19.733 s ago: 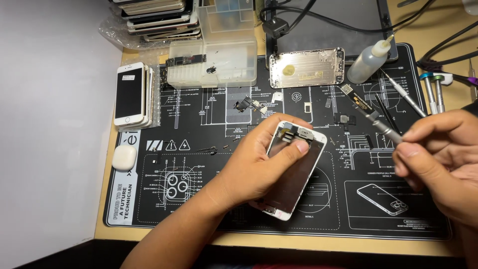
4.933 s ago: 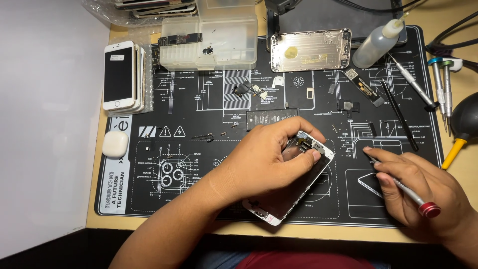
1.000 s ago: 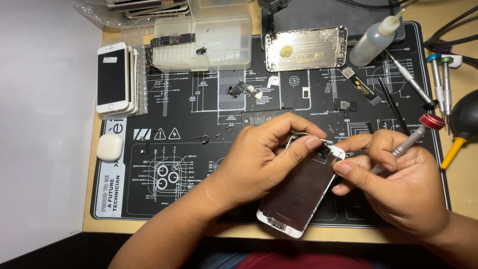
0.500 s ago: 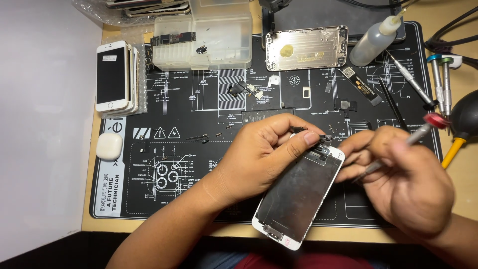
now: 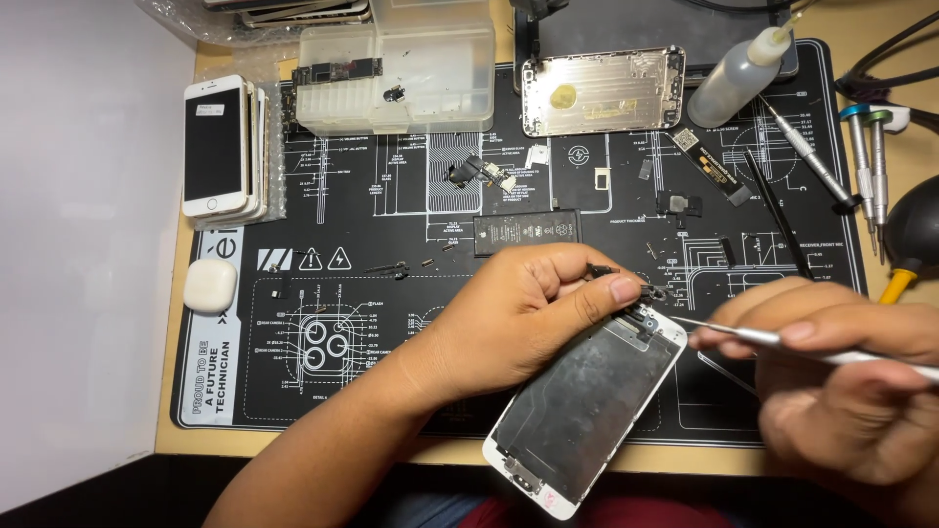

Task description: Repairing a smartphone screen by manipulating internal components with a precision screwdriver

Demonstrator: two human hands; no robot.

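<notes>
Left hand [image 5: 518, 313]: pinched white-framed phone screen panel [image 5: 587, 401], back upward.
Right hand [image 5: 851, 381]: gripped thin metal tool [image 5: 773, 339] at panel's top.
Progress: small parts there apparently not yet freed.

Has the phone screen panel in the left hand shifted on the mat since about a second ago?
Yes. The screen panel has slid toward the mat's near edge; its lower end now overhangs it. The left hand holds its top.

The right hand [image 5: 851, 391] is blurring out and running off the right edge, so its thin metal tool [image 5: 782, 342] is getting cut off too. The left hand [image 5: 528, 313] is covering the white phone screen panel [image 5: 587, 401] along its far-left side.
</notes>
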